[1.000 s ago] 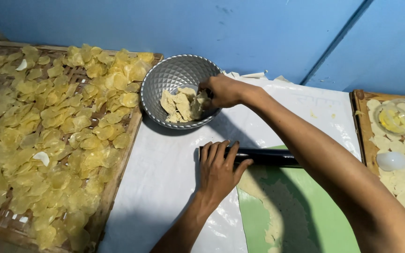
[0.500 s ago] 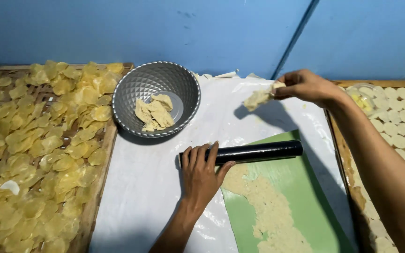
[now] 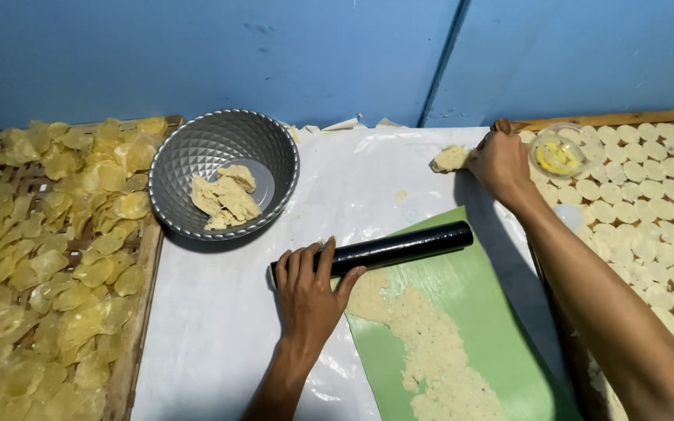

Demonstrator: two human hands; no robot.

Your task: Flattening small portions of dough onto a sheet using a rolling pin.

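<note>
My left hand [image 3: 308, 285] rests palm-down on the left end of a black rolling pin [image 3: 399, 245]. The pin lies across the top of a green sheet [image 3: 485, 312] that carries a thin strip of rolled pale dough [image 3: 431, 343]. My right hand [image 3: 499, 160] is stretched to the far right of the white plastic cover [image 3: 212, 327] and grips a small lump of dough [image 3: 450, 158] against it. A grey dimpled metal bowl [image 3: 196, 152] at the back left holds several pieces of dough [image 3: 226, 196].
A woven tray [image 3: 130, 366] on the left is covered with yellow translucent chips [image 3: 48, 242]. On the right, another tray [image 3: 587, 121] holds rows of pale round discs [image 3: 657, 203] and a small clear cup [image 3: 562, 152] with something yellow. A blue wall [image 3: 274, 54] runs behind.
My right hand took a lump of dough out of the bowl and carried it right, down onto the white cover. The left hand stayed on the rolling pin.
</note>
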